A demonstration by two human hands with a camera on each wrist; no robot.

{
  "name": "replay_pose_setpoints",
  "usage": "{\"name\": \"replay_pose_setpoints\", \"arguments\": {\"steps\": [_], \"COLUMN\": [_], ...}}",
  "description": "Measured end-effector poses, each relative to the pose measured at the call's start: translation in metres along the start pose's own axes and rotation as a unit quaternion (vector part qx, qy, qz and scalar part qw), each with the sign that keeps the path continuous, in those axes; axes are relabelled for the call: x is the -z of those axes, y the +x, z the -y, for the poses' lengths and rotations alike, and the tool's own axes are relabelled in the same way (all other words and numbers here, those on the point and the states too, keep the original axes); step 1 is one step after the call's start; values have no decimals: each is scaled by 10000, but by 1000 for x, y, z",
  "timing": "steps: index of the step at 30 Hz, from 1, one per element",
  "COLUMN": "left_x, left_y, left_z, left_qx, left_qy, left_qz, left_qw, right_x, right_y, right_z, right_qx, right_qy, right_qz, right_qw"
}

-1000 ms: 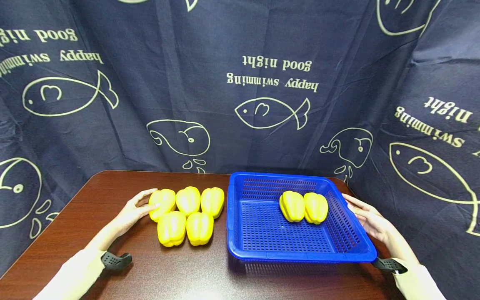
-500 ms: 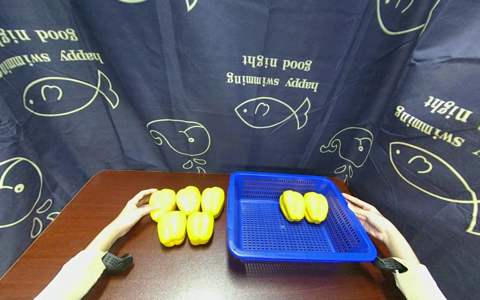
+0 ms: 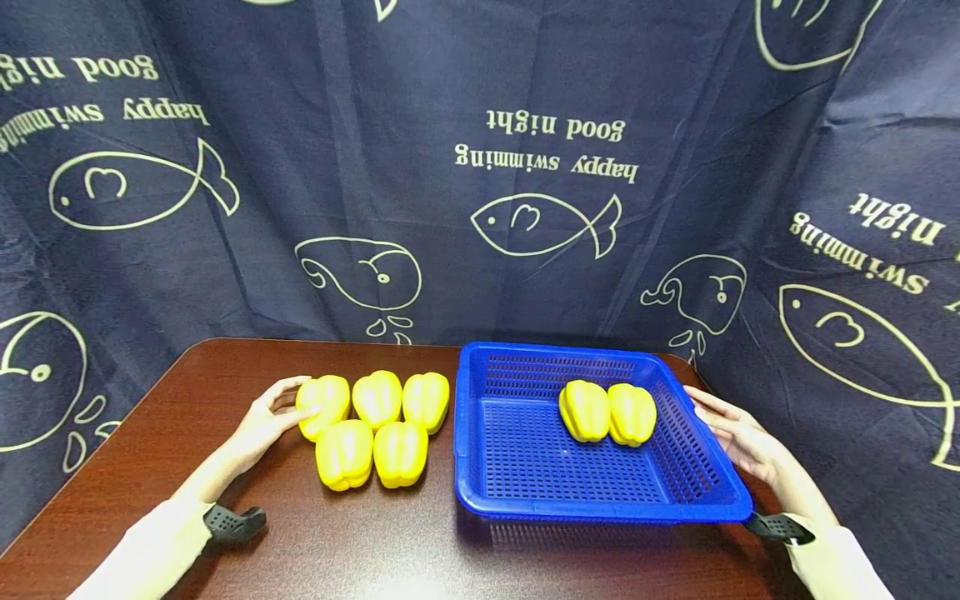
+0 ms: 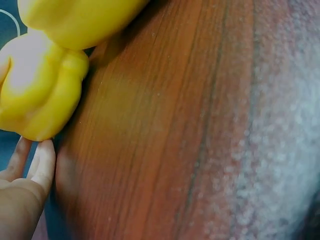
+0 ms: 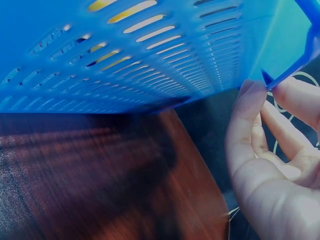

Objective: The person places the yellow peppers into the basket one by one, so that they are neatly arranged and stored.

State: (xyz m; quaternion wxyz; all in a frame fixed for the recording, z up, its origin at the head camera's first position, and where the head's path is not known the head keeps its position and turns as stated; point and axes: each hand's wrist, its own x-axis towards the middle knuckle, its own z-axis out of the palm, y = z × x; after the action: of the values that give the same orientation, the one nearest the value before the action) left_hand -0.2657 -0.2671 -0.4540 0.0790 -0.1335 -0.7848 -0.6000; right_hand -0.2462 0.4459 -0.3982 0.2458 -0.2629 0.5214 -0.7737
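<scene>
My left hand (image 3: 262, 427) grips the leftmost yellow pepper (image 3: 323, 408), with the thumb on its near side and fingers behind its far left side. In the left wrist view, fingers (image 4: 46, 160) touch the lower end of that pepper (image 4: 42, 95). Four other yellow peppers would make several beside it, including a front one (image 3: 344, 455) on the table. My right hand (image 3: 752, 450) holds the right side of the blue basket (image 3: 600, 510). The right wrist view shows its thumb and a finger pinching the basket's rim (image 5: 300, 70). Two yellow peppers (image 3: 585, 412) lie side by side inside the basket.
The brown wooden table (image 3: 322, 558) carries the peppers on the left and the basket on the right. A dark blue curtain (image 3: 420, 100) with fish and whale drawings hangs behind the table's far edge and along both sides.
The leftmost pepper and my left fingers have shifted very slightly left. My right hand and the basket look unmoved.
</scene>
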Motion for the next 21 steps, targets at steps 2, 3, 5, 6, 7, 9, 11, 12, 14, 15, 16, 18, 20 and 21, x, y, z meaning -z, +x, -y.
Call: {"name": "replay_pose_setpoints", "arguments": {"steps": [2,3,5,6,7,9,11,12,14,15,16,18,20,21], "left_x": [-1,-1,0,0,1,2,2,3,3,3,3,4,4,4], "left_y": [-1,-1,-1,-2,-2,-3,-3,-4,-5,-6,-6,-7,-6,-6], "left_z": [-2,-2,-4,-4,-5,-7,-8,-8,-10,-11,-12,-13,-15,-15], "left_qx": [-44,-47,12,77,153,317,434,461,473,468,457,462,480,469], "left_qy": [32,32,-54,-126,-222,-428,-601,-626,-693,-712,-731,-764,-723,-701], "left_qz": [-56,-71,-78,-70,-60,-33,-34,-30,-60,-82,-97,-129,-166,-182], "left_qw": [10000,10000,10000,9999,9996,9986,9972,9970,9965,9963,9962,9959,9961,9963], "right_x": [0,0,-1,-1,-1,-1,-2,-3,-4,-4,-4,-5,-5,-5], "right_y": [0,0,0,1,1,1,1,1,1,2,2,2,2,2], "right_z": [0,0,1,1,2,3,4,5,7,8,9,11,14,15], "right_qx": [-25,-29,-31,-31,-29,-32,-59,-66,-113,-134,-162,-215,-255,-270], "right_qy": [-55,-73,-111,-119,-125,-117,-134,-177,-276,-349,-433,-608,-667,-696], "right_qz": [-59,-85,-118,-114,-101,-86,-116,-145,-268,-332,-392,-454,-438,-413], "right_qw": [10000,9999,9999,9999,9999,9999,9998,9997,9992,9988,9982,9969,9965,9964]}}
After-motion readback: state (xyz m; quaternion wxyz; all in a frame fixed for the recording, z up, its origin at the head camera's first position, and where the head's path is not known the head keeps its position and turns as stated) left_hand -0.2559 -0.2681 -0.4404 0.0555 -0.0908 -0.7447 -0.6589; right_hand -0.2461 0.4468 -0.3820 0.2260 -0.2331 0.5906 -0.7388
